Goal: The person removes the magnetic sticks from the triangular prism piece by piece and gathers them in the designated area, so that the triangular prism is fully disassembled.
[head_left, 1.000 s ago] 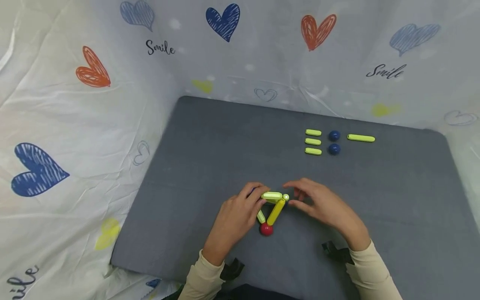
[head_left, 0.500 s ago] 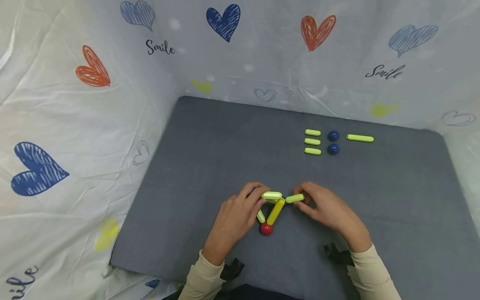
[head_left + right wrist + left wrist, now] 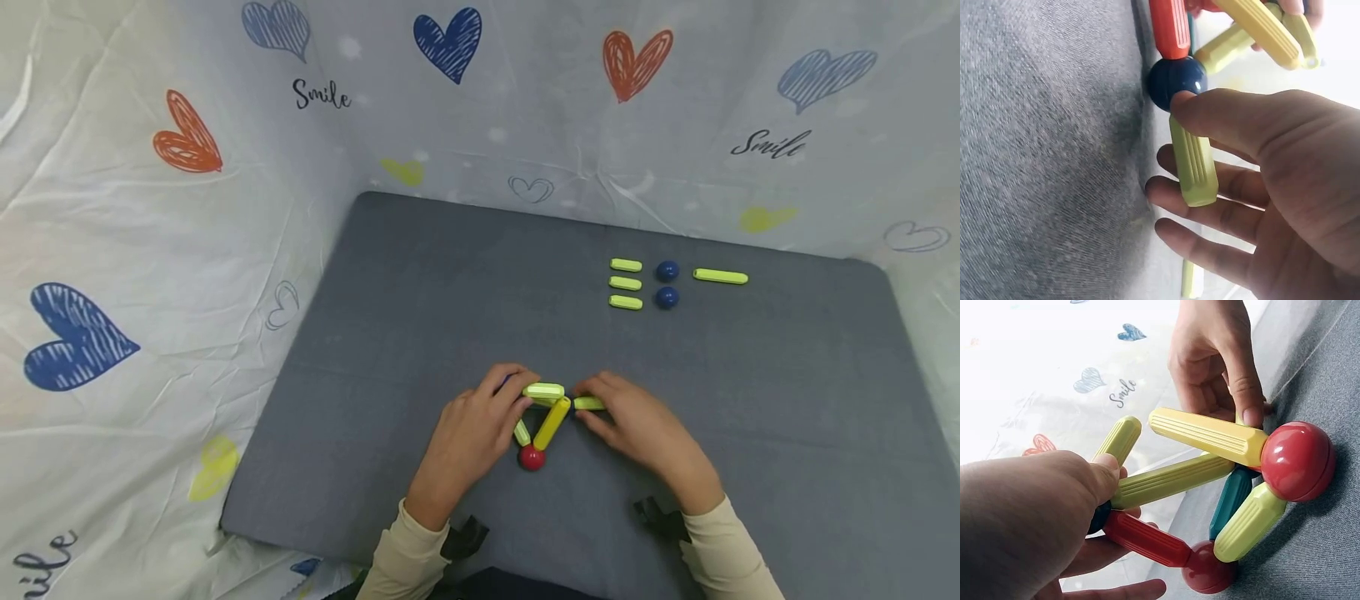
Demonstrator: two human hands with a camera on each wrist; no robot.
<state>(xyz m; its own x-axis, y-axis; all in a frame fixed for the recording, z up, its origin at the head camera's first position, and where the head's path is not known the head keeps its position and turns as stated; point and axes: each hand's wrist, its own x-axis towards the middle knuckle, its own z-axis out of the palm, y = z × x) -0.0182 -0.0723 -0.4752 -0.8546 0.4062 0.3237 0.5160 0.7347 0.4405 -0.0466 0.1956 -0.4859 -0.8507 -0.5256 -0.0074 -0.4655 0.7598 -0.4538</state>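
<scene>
My left hand (image 3: 468, 429) grips a frame of magnetic sticks and balls, its thumb on a light green stick (image 3: 1172, 480) beside a dark blue ball (image 3: 1100, 519). Part of that ball is behind the fingers. The frame also has a red ball (image 3: 532, 457), a yellow stick (image 3: 552, 423) tilted up from it, a red stick (image 3: 1147, 539) and a teal stick (image 3: 1230, 503). At its right corner, my right hand (image 3: 648, 429) pinches a short light green stick (image 3: 1194, 165), whose end meets a blue ball (image 3: 1175, 81). The right thumb tip overlaps that ball.
Farther back on the grey table (image 3: 420, 275) lie several short light green sticks (image 3: 626, 283), two blue balls (image 3: 667, 297) and a longer light green stick (image 3: 721, 276). A white cloth (image 3: 525, 108) printed with hearts hangs behind and at the left.
The right hand was apart from the frame, then took hold of the light green stick at its right corner and swung it outward. Now it grips nearer the blue ball. The left hand keeps still.
</scene>
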